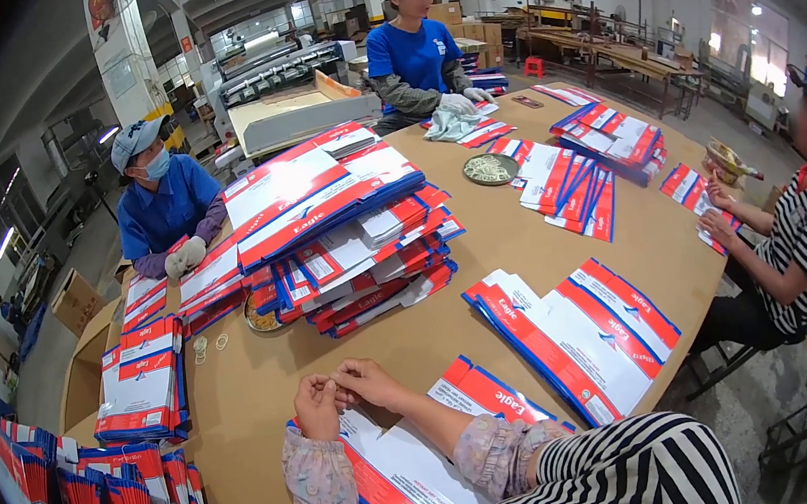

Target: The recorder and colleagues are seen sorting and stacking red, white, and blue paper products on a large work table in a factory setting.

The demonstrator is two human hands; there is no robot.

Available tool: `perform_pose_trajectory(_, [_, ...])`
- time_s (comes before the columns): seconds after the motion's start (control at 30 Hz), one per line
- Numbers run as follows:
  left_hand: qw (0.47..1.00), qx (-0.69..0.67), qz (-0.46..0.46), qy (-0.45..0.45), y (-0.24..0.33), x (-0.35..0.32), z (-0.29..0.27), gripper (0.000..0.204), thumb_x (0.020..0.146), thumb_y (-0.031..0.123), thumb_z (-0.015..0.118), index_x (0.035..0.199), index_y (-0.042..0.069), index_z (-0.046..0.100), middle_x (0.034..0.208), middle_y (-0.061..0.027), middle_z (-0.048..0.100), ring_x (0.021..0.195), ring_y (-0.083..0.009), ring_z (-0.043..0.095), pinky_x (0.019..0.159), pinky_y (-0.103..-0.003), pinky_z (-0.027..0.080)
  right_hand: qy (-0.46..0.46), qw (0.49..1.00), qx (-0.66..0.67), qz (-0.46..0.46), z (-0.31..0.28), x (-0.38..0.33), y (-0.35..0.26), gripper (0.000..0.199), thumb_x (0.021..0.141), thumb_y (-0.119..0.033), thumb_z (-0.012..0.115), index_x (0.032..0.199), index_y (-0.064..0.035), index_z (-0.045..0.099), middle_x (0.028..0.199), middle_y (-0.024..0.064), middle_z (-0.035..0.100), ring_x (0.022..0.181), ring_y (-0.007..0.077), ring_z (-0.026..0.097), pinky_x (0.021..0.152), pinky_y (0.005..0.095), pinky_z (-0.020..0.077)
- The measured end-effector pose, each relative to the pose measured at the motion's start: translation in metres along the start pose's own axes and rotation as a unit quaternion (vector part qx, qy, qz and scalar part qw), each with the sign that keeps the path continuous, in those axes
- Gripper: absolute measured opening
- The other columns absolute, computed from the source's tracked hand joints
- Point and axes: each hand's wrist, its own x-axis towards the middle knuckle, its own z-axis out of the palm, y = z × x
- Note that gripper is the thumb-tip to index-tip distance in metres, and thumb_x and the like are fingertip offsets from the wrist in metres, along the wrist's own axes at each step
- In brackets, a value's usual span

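Left hand (317,407) and right hand (367,382) fingertips meeting above flat red-white-blue bags (406,473), brown table (434,334), large bag stack (340,229)

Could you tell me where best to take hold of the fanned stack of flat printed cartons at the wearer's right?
Probably by the near short end of the fanned stack of cartons, coming from the right. The flats are offset like steps there, overhanging the table edge, so fingers can slip under. Both hands are busy together now.

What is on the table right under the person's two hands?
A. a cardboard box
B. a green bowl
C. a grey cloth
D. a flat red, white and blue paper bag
D: the left hand and right hand meet above a flat red, white and blue paper bag.
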Motion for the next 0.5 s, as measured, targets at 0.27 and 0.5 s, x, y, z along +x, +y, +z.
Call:
perform_pose_trajectory(0.27, [0.999, 0.0, 0.012, 0.048, -0.005, 0.006, -0.007, 0.003, 0.091, 0.002, 0.055, 0.092, -0.001, 0.056, 0.071, -0.0054, 0.062, 0.055, -0.01, 0.059, 0.048, -0.02, 0.046, -0.027, 0.999, 0.01, 0.018, 0.002, 0.002, -0.005, 0.021, 0.094, -0.023, 0.058, 0.096, -0.0018, 0.059, 0.073, -0.0019, 0.056, 0.063, 0.0049, 0.05, 0.054, 0.0203, 0.0403])
perform_pose_trajectory(0.5, [1.0, -0.005, 0.014, 0.026, -0.007, 0.003, 0.001, 0.005, 0.092, 0.001, 0.052, 0.095, -0.002, 0.055, 0.075, -0.0073, 0.062, 0.06, -0.0129, 0.062, 0.05, -0.022, 0.049, -0.001, 1.0, 0.013, -0.024, -0.006, -0.002, 0.002, 0.017, 0.09, -0.016, 0.062, 0.096, -0.0002, 0.062, 0.077, -0.0001, 0.061, 0.063, 0.0055, 0.053, 0.053, 0.0206, 0.0417])
